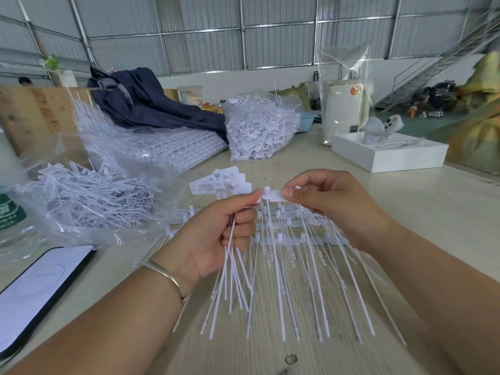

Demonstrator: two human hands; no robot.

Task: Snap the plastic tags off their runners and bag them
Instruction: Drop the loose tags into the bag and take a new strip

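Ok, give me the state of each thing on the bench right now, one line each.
Left hand: grips a bundle of snapped-off tags.
Right hand: pinches one tag.
Runner: flat on the table, tags attached.
Near bag: open, part filled.
Far bag: heaped full.
Phone: screen lit.

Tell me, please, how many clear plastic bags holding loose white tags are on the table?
2: one bag lies at the left by the phone, another bag sits farther back, centre. Others may be hidden.

white tags (220, 182) bunched upright, runner (286, 236) flat beneath
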